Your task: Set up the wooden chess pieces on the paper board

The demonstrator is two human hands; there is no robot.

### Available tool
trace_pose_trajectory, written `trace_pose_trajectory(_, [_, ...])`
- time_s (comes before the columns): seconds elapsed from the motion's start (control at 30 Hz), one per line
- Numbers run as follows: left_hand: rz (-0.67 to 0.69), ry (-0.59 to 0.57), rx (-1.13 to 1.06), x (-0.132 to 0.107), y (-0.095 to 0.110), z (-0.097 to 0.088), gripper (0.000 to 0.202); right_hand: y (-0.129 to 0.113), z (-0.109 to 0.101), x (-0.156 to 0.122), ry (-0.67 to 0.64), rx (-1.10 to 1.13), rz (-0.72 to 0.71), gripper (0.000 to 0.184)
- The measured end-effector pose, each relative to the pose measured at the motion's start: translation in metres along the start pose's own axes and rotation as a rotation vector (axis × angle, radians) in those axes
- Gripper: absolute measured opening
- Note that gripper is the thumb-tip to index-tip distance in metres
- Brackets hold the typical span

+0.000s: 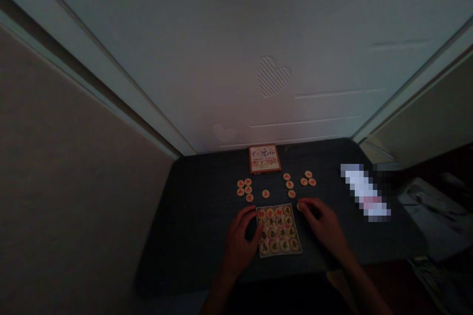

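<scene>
A square box tray (280,251) filled with rows of round Chinese chess pieces lies near the table's front. Most pieces in it have black characters; several in its far row are red. My left hand (240,238) is at the tray's left side, thumb and fingers apart, fingertips at its edge. Just right of the tray's far corner, my right hand (327,226) pinches a Chinese chess piece (299,206), partly covered by the fingertips. Beyond the tray, loose red-character pieces lie in a left cluster (248,190), a single piece (265,194), a column (289,184) and a right cluster (312,182).
A box lid (265,159) with Chinese lettering lies at the back of the dark table (199,216). On the right is a blurred-out pale object (365,192). A white panel with heart reliefs (273,76) rises behind the table.
</scene>
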State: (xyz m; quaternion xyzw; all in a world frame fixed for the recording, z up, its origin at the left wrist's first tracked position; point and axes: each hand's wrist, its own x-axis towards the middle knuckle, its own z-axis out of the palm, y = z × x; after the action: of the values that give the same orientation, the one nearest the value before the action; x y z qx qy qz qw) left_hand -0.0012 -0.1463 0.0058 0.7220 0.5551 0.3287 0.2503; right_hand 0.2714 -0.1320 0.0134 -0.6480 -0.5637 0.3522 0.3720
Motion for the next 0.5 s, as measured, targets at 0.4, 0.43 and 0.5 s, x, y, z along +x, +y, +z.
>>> trace_pose_trajectory(0.4, [-0.022, -0.004, -0.004, 0.001, 0.004, -0.002, 0.027, -0.025, 0.008, -0.018, -0.095, 0.087, -0.013, 0.027])
trace_pose_trajectory(0.43, [-0.024, -0.003, -0.001, 0.002, 0.004, -0.001, 0.027, -0.029, 0.012, -0.021, -0.117, 0.097, -0.024, 0.026])
trace_pose_trajectory(0.5, [-0.023, 0.002, 0.001, 0.001, 0.003, -0.001, 0.027, -0.036, 0.02, -0.027, -0.154, 0.1, -0.056, 0.023])
